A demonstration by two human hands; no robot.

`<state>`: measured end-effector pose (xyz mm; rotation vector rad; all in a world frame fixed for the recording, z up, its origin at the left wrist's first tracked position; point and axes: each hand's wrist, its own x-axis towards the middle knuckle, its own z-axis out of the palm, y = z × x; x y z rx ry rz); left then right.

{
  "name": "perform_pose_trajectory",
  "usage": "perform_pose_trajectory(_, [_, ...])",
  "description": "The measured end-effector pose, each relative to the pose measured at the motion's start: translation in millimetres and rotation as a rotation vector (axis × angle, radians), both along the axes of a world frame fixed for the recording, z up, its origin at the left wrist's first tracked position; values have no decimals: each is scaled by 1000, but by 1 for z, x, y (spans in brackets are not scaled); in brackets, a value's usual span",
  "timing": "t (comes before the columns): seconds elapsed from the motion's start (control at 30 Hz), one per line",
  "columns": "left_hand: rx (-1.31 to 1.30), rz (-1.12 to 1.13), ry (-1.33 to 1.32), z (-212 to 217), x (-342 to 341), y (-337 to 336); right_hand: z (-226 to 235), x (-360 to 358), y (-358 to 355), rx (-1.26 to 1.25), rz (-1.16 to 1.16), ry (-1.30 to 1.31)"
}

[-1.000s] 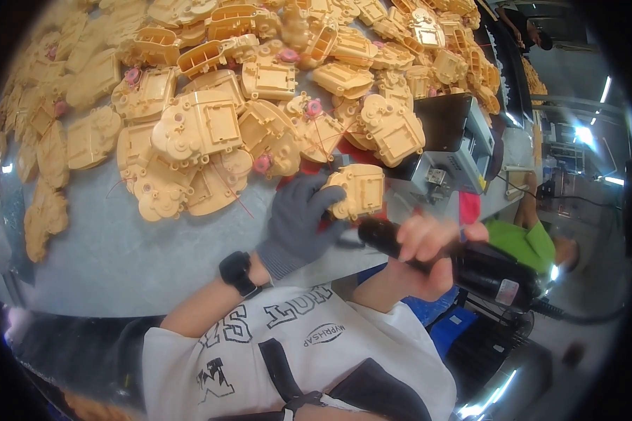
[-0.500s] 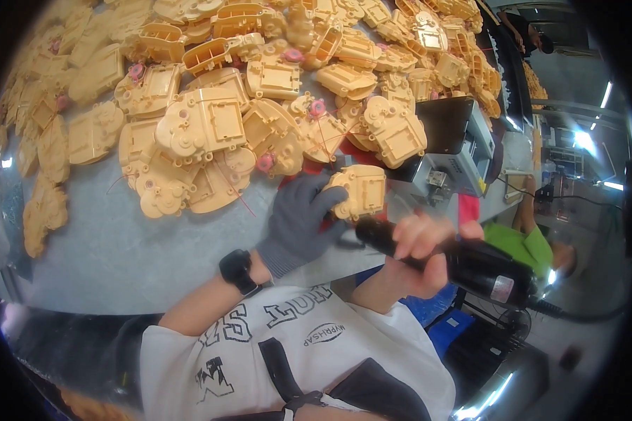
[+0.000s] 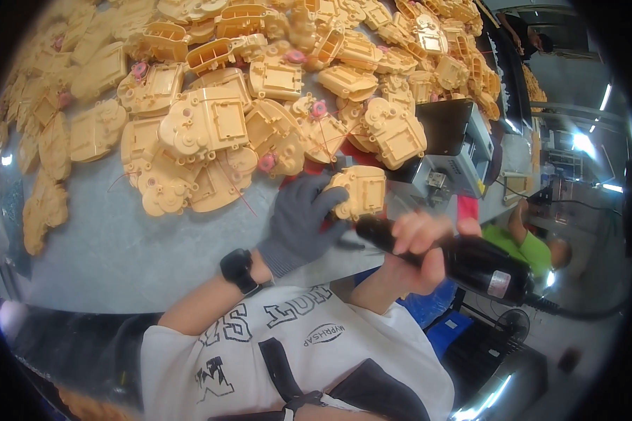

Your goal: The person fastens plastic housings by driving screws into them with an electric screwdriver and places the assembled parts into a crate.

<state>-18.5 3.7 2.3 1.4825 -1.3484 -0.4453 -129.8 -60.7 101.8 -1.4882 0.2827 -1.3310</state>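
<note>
My left hand, in a grey glove, grips a small yellow plastic housing with a rectangular recess on its face. In my bare right hand is a black corded electric screwdriver, held slantwise with its nose toward the housing's lower edge. The screwdriver's tip is hidden, so I cannot tell whether it touches the housing. Just beyond my hands lies a large heap of similar yellow housings, some with pink round parts and thin red wires.
A grey metal device with a dark panel stands to the right of my hands. The grey tabletop stretches to the left. A black cord trails off right from the screwdriver. Another person in a green top is at the far right.
My hands, the housing and the screwdriver keep almost the same places. The view has shifted very slightly. The person in green at the right has moved a little.
</note>
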Motion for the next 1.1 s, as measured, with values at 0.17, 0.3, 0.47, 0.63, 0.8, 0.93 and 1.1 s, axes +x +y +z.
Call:
perform_pose_trajectory(0.17, [-29,-4,-19,-2,1,0,1,7,1,25,-29,-25])
perform_pose_trajectory(0.3, [-21,6,-33,-2,0,1,1,9,-1,43,-35,-63])
perform_pose_trajectory(0.47, [-29,-10,-31,-5,0,1,0,9,0,46,-42,-64])
perform_pose_trajectory(0.63, [-24,-20,-34,-3,1,2,2,10,0,64,-52,-66])
perform_pose_trajectory(0.8, [-36,-8,-38,-4,0,2,1,15,1,80,-109,-45])
perform_pose_trajectory(0.93, [-35,-7,-34,-5,1,2,-4,18,0,78,-131,-4])
perform_pose_trajectory(1.1, [-32,-15,-22,-3,0,2,-4,21,3,92,-145,14])
